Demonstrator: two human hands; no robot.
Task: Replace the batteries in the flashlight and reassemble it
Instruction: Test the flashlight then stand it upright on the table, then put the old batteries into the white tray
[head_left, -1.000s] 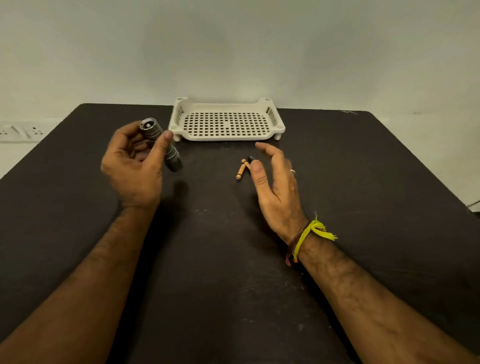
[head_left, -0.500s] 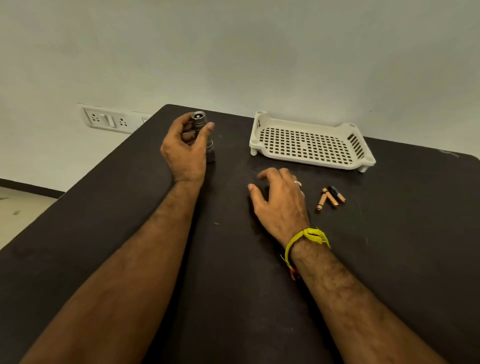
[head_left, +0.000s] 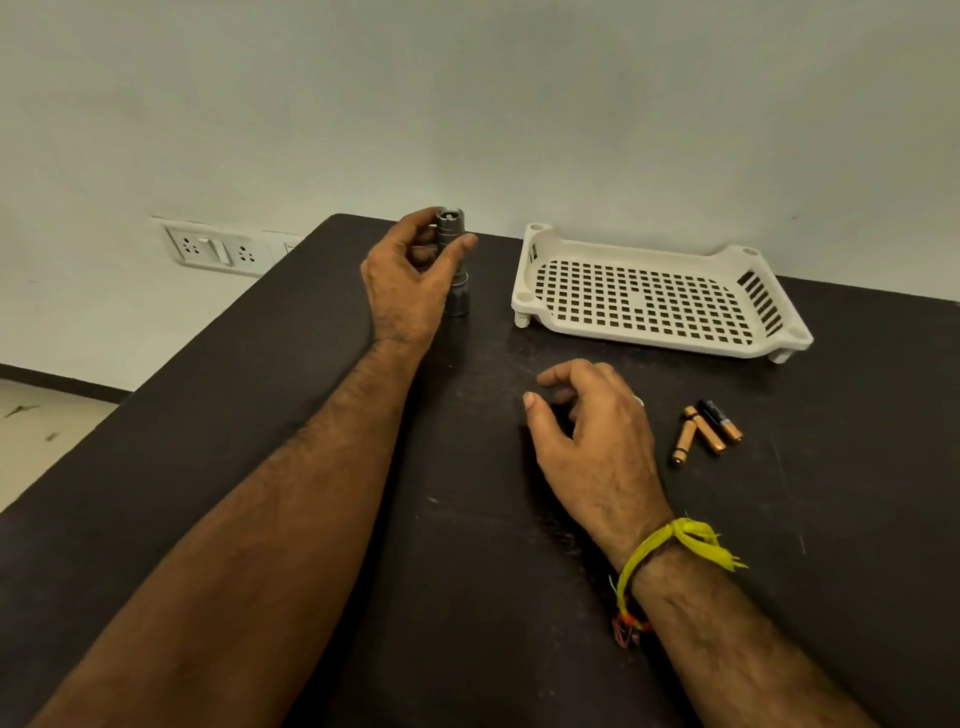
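Note:
A grey metal flashlight (head_left: 456, 291) stands upright on the black table (head_left: 260, 415) near its far left corner, open end up. My left hand (head_left: 410, 275) is wrapped around its upper part. My right hand (head_left: 592, 441) rests on the table in the middle, fingers curled and apart, holding nothing. Three small batteries (head_left: 706, 428) lie together on the table just right of my right hand, two copper coloured and one black with a copper end.
A cream perforated plastic tray (head_left: 530, 280) stands at the back of the table, right of the flashlight. A wall socket plate (head_left: 208, 252) is on the wall beyond the table's left edge. The floor shows at far left.
My left hand carried the flashlight away to the far left and set it upright on the table. My right hand lowered onto the table. The camera turned left.

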